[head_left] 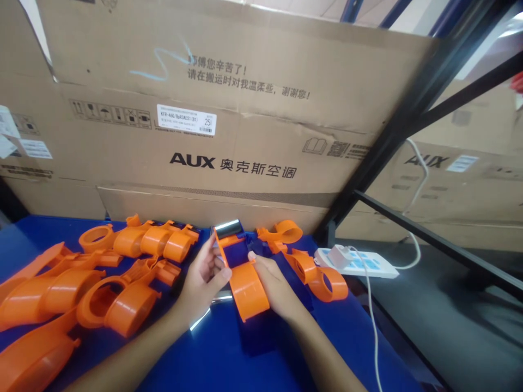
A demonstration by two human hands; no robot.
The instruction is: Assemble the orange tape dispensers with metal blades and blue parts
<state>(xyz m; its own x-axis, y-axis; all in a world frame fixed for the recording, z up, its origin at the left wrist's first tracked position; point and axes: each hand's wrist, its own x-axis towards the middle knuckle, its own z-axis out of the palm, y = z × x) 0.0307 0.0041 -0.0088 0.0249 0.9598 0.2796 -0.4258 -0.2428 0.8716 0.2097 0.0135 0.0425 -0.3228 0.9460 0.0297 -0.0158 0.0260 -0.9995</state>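
Note:
An orange packing tape dispenser [250, 291] is held between both hands above the blue surface. At its far end sit a dark roller and a silver toothed blade [227, 226]. My left hand [205, 272] grips the left side of the frame, thumb lying near the wide ring. Wrapped round the ring's right side is my right hand [274, 283], its fingers partly hidden behind. Beneath the dispenser, close to my left wrist, lies a shiny metallic piece [220, 296], mostly covered, whose kind I cannot make out.
Several orange dispensers [131, 311] lie in rows on the left of the blue tabletop [196, 359]; more dispenser parts [327, 283] lie to the right. A white power strip [368, 263] with cords rests at the right edge. Behind stand a large cardboard box [245, 125] and a black metal frame [384, 147].

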